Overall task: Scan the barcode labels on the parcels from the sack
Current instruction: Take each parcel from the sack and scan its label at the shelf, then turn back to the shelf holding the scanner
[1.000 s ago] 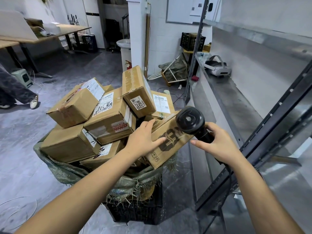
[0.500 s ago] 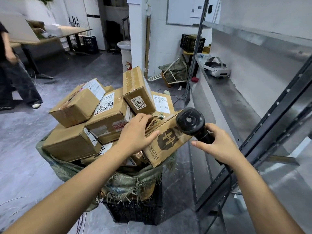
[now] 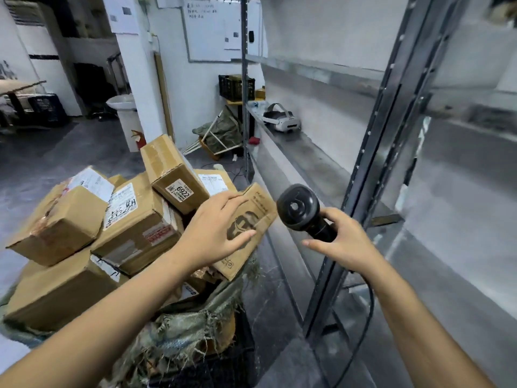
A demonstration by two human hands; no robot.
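Grey warehouse floor [image 3: 70,152], left hand [image 3: 215,231] on parcel [image 3: 251,217], right hand [image 3: 344,242] gripping scanner [image 3: 299,210]

The left hand [image 3: 216,233] rests flat on a printed parcel [image 3: 251,219] atop the sack [image 3: 179,331], while the right hand [image 3: 340,242] grips a barcode scanner [image 3: 300,211].

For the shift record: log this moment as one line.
left hand: flat on printed box | right hand: grips scanner | boxes piled in sack | scan: not yet on a label

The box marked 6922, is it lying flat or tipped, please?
Tipped: the box leans on other parcels, one corner raised.
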